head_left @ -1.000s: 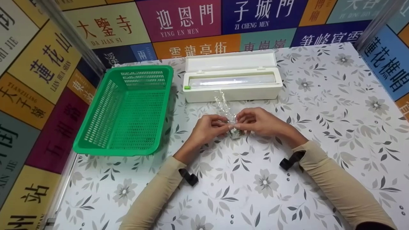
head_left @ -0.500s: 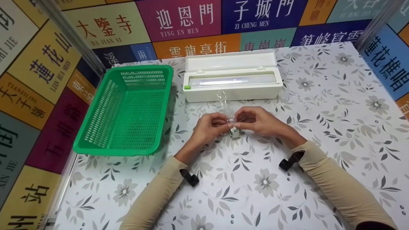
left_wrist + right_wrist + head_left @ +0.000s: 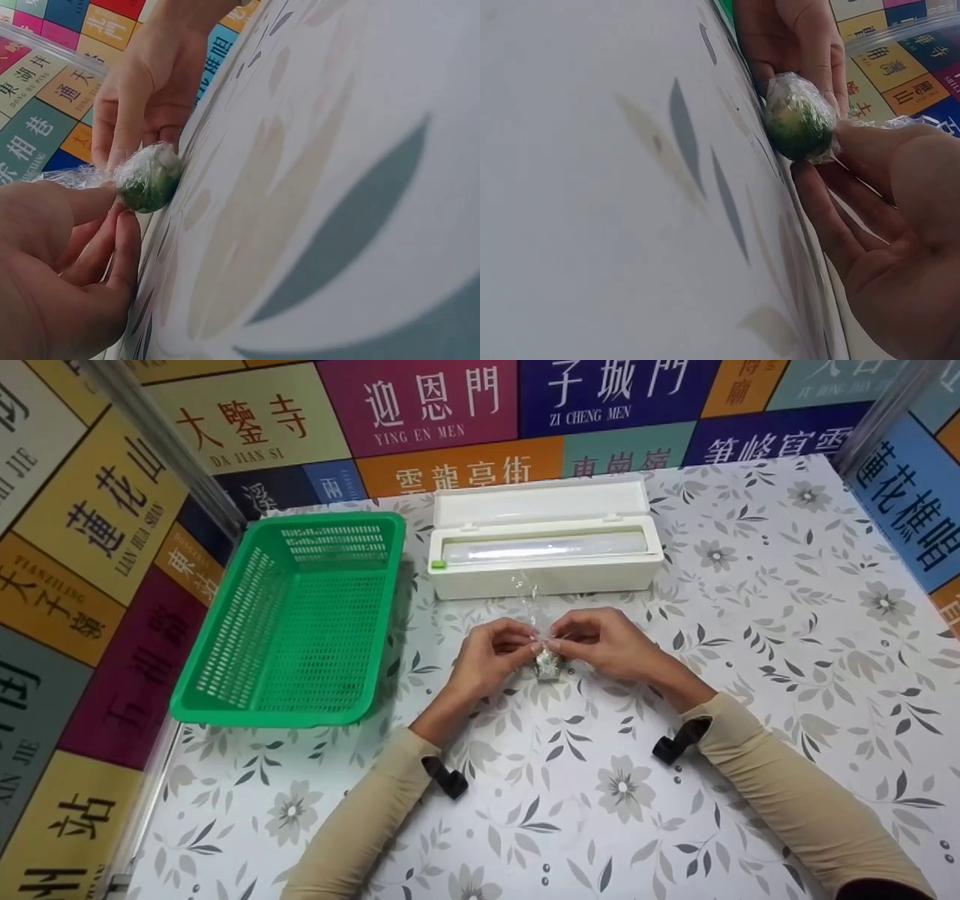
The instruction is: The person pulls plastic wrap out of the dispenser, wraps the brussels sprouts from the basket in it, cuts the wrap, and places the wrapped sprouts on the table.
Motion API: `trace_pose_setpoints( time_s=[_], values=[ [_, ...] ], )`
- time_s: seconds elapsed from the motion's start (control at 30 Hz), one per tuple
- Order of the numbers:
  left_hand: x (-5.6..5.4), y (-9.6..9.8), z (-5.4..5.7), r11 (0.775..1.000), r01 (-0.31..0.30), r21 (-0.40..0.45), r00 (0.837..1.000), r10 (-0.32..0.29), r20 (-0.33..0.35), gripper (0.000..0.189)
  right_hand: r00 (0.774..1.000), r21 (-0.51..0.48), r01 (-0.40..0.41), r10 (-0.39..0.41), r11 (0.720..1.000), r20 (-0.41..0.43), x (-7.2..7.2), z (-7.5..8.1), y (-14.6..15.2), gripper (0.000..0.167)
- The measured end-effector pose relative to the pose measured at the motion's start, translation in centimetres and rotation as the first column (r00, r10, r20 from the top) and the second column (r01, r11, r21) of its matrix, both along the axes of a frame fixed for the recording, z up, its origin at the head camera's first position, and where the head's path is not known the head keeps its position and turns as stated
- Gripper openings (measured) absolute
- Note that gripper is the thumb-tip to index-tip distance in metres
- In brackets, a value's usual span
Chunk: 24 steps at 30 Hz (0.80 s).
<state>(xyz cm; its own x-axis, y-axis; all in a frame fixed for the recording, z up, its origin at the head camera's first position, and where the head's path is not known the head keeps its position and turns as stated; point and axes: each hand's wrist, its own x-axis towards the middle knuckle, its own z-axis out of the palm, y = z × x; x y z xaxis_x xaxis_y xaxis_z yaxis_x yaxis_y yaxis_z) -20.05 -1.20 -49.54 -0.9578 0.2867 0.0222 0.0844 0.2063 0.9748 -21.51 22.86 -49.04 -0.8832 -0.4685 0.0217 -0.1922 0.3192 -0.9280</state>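
Note:
A small round green thing (image 3: pixel 547 663), perhaps a fruit, sits wrapped in clear cling film close over the table. Its green skin with a pale patch shows through the film in the right wrist view. My left hand (image 3: pixel 489 654) and right hand (image 3: pixel 611 643) meet just behind it, thumbs and fingers pinching the gathered film at its neck. From there a loose tail of cling film (image 3: pixel 528 594) rises away toward the white box. The left wrist view has the wrapped ball (image 3: pixel 148 180) between both sets of fingertips.
Beyond the hands stands a white cling film dispenser (image 3: pixel 546 579), lid up, a film roll (image 3: pixel 547 549) inside and a green slider at its left end. To the left is a green plastic basket (image 3: pixel 289 715). Printed panels (image 3: pixel 435 397) wall the floral-covered table (image 3: pixel 622 840).
Both hands have shifted slightly away from the body with the wrapped ball. The film tail has swung a little to the right, and more of the ball shows below the thumbs.

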Motion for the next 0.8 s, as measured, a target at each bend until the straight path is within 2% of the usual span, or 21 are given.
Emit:
trace_pose_setpoints(
  time_s=[0.13,0.3,0.53,0.8],
  values=[
    [0.04,-0.04,0.01,1.000,0.007,0.008,1.000,-0.007,0.003,0.026,0.999,-0.034,0.005,-0.007,0.999,-0.037,0.02,0.02,-0.09,0.025],
    [0.08,-0.05,-0.06,1.000,-0.011,-0.007,1.000,0.011,-0.005,0.020,1.000,-0.060,-0.002,0.002,0.998,0.010,0.14,0.07,-0.10,0.033],
    [0.13,0.02,-0.15,1.000,-0.029,-0.005,0.999,0.028,-0.041,0.012,1.000,-0.078,-0.002,0.004,0.997,0.021,0.40,0.26,-0.46,0.025],
    [0.07,-0.01,0.07,0.998,0.059,0.000,0.998,-0.059,-0.013,0.029,0.997,-0.007,0.077,-0.077,0.997,-0.024,0.41,0.22,-0.50,0.020]
  ],
)
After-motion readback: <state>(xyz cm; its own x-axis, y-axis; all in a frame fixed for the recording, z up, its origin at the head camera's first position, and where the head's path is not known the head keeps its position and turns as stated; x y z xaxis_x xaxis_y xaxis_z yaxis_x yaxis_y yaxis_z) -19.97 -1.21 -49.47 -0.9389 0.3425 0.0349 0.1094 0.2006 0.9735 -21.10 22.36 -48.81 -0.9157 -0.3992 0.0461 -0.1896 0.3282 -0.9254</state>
